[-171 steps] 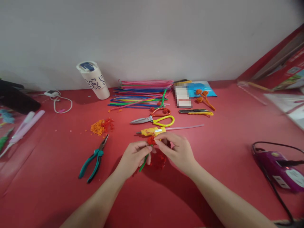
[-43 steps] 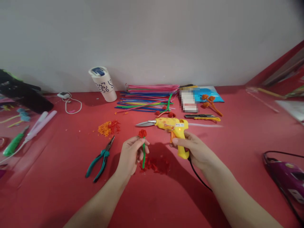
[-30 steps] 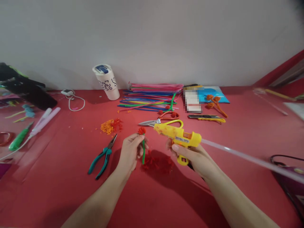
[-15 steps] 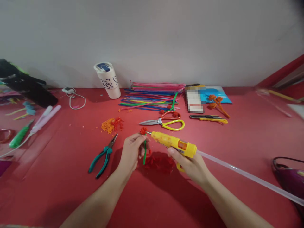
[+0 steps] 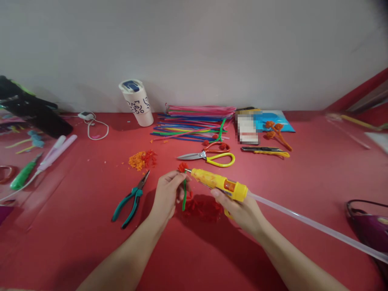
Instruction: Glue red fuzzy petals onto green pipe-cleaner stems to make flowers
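My left hand (image 5: 169,190) pinches a small red flower (image 5: 182,166) on a green pipe-cleaner stem (image 5: 184,196), held upright above the table. My right hand (image 5: 239,208) is wrapped round a yellow hot glue gun (image 5: 216,182), with a long clear glue stick (image 5: 303,220) trailing from its back end. The gun's metal nozzle is at the base of the red flower; whether it touches cannot be made out. Beneath my hands lies a scatter of red fuzzy pieces (image 5: 206,209). Scissors (image 5: 209,157) with red and yellow handles lie just beyond the flower.
Teal-handled pliers (image 5: 133,200) lie left of my left hand, near orange and red fluff (image 5: 141,160). Pipe cleaners (image 5: 194,123) are piled by the wall beside a white tumbler (image 5: 138,103). At right are a cutter (image 5: 265,150), orange flowers (image 5: 277,131) and a purple object (image 5: 371,230).
The glue gun has shifted slightly left, its nozzle closer in at the flower's base. My left hand keeps its hold on the flower, almost unmoved.
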`<state>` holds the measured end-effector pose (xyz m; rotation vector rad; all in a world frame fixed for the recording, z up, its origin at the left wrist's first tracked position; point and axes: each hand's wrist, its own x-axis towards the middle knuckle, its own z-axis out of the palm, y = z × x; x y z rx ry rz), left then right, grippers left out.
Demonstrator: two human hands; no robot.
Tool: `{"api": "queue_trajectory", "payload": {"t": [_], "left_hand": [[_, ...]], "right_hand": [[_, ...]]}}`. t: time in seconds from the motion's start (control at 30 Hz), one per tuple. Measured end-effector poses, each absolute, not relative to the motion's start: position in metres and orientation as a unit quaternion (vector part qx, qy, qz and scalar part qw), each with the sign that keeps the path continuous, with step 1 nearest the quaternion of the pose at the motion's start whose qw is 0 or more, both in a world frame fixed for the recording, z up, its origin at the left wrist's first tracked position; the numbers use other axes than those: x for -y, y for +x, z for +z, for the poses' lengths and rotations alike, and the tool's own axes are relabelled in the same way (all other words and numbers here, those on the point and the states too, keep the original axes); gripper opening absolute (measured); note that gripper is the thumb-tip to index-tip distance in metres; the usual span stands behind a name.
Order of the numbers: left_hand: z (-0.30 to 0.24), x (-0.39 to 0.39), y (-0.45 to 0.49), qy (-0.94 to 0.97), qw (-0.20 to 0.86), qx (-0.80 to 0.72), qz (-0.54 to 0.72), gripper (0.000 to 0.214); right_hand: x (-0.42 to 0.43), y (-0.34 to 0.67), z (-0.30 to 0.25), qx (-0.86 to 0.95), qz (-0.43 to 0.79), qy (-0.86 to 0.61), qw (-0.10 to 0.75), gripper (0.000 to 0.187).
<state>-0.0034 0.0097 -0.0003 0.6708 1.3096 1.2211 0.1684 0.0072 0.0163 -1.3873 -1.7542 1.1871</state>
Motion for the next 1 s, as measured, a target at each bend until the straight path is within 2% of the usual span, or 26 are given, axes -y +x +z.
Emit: {"api": "queue_trajectory", "payload": {"t": [1.0], "left_hand": [[0.0010,-0.0096,-0.0028,0.283,0.575,-0.557,0.528,0.020]], "right_hand": [[-0.0070,0.1673,0.0164,0.651,0.453,-0.532,0.298,0.035]]}}
